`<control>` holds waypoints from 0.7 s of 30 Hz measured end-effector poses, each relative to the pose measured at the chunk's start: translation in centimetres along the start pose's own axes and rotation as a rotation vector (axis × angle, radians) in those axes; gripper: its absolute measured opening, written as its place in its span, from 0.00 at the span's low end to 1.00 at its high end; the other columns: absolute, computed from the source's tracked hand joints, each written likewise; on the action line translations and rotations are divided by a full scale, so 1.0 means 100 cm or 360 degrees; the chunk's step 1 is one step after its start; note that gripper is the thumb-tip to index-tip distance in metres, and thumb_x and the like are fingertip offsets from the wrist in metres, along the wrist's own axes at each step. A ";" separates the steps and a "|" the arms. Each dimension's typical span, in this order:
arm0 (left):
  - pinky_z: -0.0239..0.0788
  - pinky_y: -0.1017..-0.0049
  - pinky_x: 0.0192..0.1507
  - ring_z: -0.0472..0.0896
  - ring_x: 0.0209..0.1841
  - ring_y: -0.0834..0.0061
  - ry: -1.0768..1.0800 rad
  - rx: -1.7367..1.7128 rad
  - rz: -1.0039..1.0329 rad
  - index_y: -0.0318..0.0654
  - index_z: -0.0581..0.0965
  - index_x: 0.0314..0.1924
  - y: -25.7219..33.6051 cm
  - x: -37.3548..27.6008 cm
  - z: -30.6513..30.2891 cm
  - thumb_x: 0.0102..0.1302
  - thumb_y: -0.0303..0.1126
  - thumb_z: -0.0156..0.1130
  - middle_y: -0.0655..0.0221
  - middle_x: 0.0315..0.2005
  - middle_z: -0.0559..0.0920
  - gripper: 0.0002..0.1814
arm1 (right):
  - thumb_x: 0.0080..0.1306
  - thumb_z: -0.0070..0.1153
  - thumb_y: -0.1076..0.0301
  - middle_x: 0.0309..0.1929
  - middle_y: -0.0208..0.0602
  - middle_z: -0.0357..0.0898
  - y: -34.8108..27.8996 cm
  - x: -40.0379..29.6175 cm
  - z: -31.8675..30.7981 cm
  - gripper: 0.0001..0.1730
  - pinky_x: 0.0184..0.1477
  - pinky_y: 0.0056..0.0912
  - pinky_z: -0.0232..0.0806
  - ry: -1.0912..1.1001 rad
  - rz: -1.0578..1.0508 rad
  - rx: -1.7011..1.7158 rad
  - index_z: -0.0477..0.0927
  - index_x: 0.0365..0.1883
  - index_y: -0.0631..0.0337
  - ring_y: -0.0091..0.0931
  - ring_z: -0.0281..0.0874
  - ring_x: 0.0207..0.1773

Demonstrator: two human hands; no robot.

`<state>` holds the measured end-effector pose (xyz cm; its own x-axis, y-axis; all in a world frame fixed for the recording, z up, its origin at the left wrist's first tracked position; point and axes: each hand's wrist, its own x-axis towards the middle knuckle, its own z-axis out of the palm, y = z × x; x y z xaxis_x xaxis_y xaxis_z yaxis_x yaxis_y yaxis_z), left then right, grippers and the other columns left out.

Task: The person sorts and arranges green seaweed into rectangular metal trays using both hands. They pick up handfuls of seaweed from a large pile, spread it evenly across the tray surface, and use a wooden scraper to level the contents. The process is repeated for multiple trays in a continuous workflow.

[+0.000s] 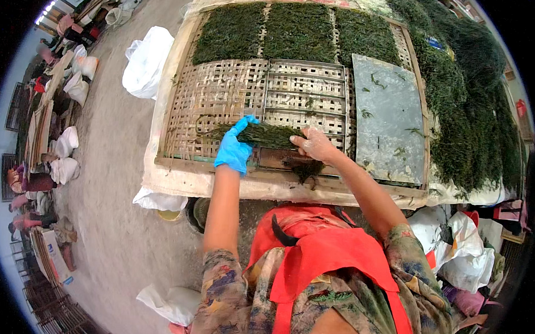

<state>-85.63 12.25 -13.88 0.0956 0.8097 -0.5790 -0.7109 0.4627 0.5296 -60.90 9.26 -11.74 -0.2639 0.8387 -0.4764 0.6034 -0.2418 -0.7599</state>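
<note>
A bundle of dark green seaweed-like strands lies stretched between my two hands, over the near part of a metal frame with crossbars. My left hand, in a blue glove, grips the bundle's left part, and loose strands trail out beyond it. My bare right hand pinches its right end. Below the frame is a brown board with a small dark clump at its edge. The frame rests on a woven bamboo rack with a wooden rim. Three flat green mats lie along the rack's far side.
A grey metal sheet with green scraps covers the rack's right part. Large heaps of green strands lie further right. A white bag stands at the table's left side. Other people are at the far left.
</note>
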 end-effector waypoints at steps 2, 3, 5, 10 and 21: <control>0.74 0.66 0.52 0.82 0.45 0.64 0.0161 0.0207 -0.0108 0.37 0.84 0.47 -0.007 0.010 -0.021 0.66 0.30 0.63 0.64 0.43 0.86 0.11 | 0.72 0.51 0.47 0.41 0.53 0.83 0.010 0.011 0.002 0.29 0.49 0.47 0.72 0.0028 0.0027 -0.0494 0.80 0.43 0.72 0.42 0.81 0.45; 0.73 0.68 0.52 0.82 0.45 0.65 0.0240 0.0309 -0.0165 0.37 0.85 0.46 -0.008 0.010 -0.023 0.66 0.30 0.63 0.64 0.43 0.86 0.11 | 0.72 0.51 0.47 0.45 0.55 0.82 0.014 0.013 0.003 0.30 0.52 0.47 0.71 0.0066 0.0042 -0.0628 0.80 0.44 0.72 0.44 0.80 0.49; 0.68 0.54 0.59 0.81 0.46 0.63 0.0355 0.0626 -0.0030 0.38 0.84 0.51 -0.012 0.015 -0.024 0.62 0.34 0.70 0.60 0.55 0.81 0.17 | 0.71 0.50 0.46 0.51 0.59 0.79 0.021 0.016 0.005 0.31 0.59 0.49 0.70 0.0145 0.0072 -0.0896 0.81 0.46 0.72 0.48 0.76 0.58; 0.71 0.55 0.48 0.75 0.31 0.66 0.0851 0.1451 0.0337 0.36 0.84 0.47 -0.017 0.030 -0.030 0.59 0.40 0.73 0.55 0.49 0.83 0.19 | 0.72 0.49 0.48 0.49 0.56 0.81 0.019 0.014 -0.006 0.28 0.57 0.49 0.72 0.0077 0.0160 -0.1042 0.81 0.45 0.69 0.48 0.78 0.55; 0.73 0.59 0.54 0.82 0.52 0.57 0.0212 0.2693 0.1608 0.41 0.83 0.51 -0.030 -0.043 0.015 0.68 0.41 0.62 0.60 0.50 0.84 0.16 | 0.69 0.53 0.49 0.42 0.57 0.83 0.052 -0.001 -0.026 0.26 0.53 0.50 0.72 0.0195 0.0181 -0.1023 0.84 0.39 0.69 0.49 0.81 0.49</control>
<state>-82.86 7.94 -11.99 0.0507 0.9622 0.2676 0.8201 -0.1930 0.5386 -55.75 9.20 -14.50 -0.1073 0.8837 -0.4555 0.9612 -0.0249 -0.2748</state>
